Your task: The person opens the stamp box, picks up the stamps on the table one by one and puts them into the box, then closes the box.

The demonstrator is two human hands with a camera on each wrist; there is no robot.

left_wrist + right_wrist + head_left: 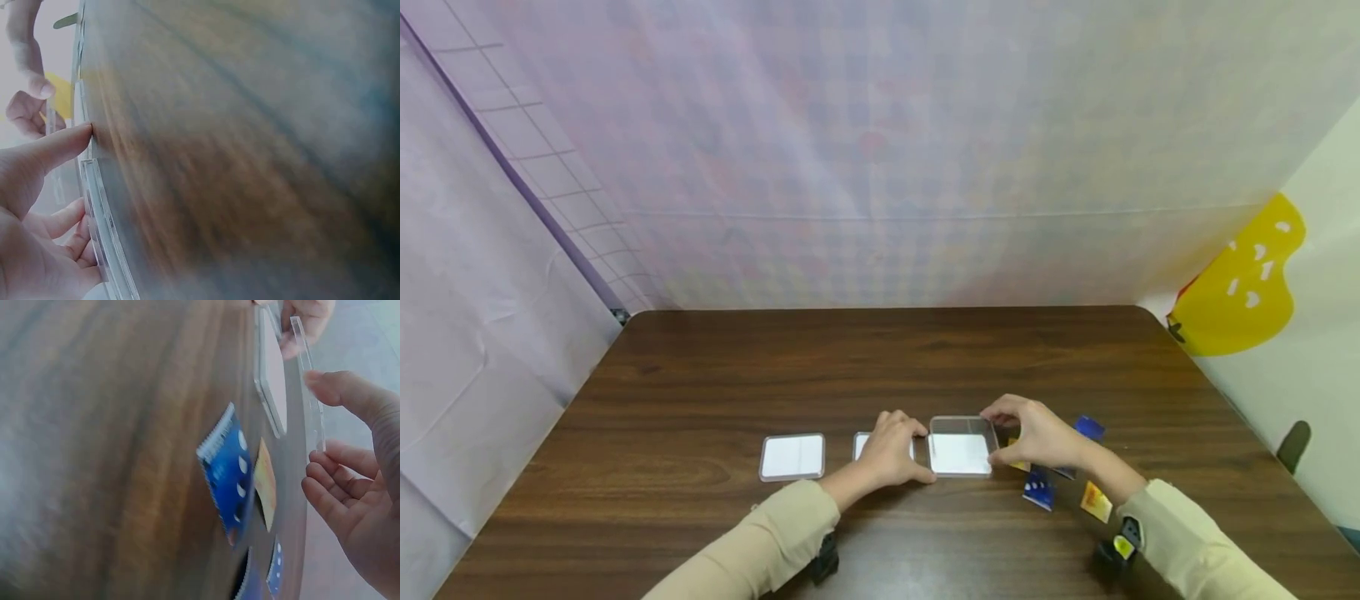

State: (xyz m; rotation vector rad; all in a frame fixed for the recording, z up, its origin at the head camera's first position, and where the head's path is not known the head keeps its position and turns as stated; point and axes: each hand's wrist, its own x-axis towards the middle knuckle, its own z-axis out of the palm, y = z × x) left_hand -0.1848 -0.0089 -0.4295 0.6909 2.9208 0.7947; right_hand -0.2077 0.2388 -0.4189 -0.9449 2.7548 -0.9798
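My right hand holds a clear plastic lid by its right side, thumb at the front and fingers at the back. The lid is tilted above the rightmost shallow clear case, which has a white inside, and a gap shows between them in the right wrist view. My left hand spans that case's left end, thumb at the front corner and index finger at the back. Its palm and other fingers cover part of a middle case; their exact contact is partly hidden.
A third case with a white inside lies at the left. Several small blue and yellow packets, including a blue one and a yellow one, lie beside and under my right hand. A curtain hangs behind the brown table.
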